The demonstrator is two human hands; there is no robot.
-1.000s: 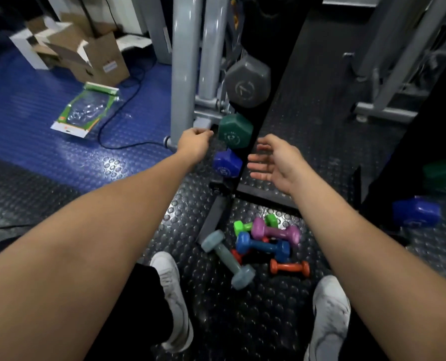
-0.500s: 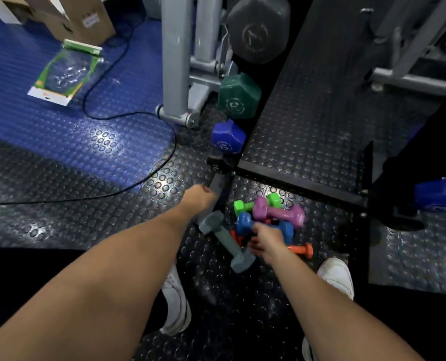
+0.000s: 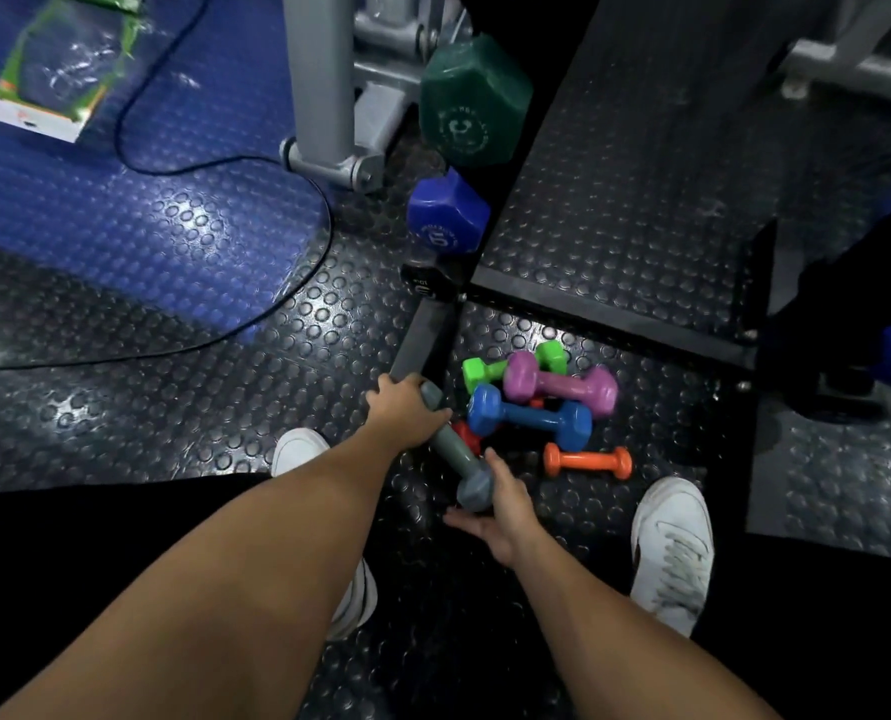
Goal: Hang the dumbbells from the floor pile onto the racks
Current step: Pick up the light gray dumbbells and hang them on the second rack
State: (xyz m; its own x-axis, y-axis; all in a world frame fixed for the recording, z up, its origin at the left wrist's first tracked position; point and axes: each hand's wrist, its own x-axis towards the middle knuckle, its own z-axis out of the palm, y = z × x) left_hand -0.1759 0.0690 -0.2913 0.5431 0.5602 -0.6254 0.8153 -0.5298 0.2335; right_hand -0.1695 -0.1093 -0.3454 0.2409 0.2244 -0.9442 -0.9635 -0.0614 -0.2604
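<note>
A pile of small dumbbells lies on the studded black floor: a grey dumbbell [image 3: 459, 459], a blue one [image 3: 529, 415], a purple one [image 3: 560, 387], a green one [image 3: 485, 370], an orange one [image 3: 587, 461] and a red one [image 3: 465, 434] partly hidden under the others. My left hand [image 3: 407, 407] is closed over the far head of the grey dumbbell. My right hand [image 3: 503, 511] cups its near head with fingers spread. On the rack [image 3: 422, 350], a big green dumbbell [image 3: 472, 101] and a blue dumbbell [image 3: 446, 213] hang above the pile.
My two white shoes [image 3: 674, 548] stand either side of the pile. A grey machine post [image 3: 323, 85] and a black cable [image 3: 277, 304] lie to the left. A mirror [image 3: 640, 174] rises behind the pile. A green package [image 3: 58, 70] rests on the blue mat.
Both hands have come down from the rack to the pile. The left hand has closed on the grey dumbbell's far head and the right has shifted to its near head.
</note>
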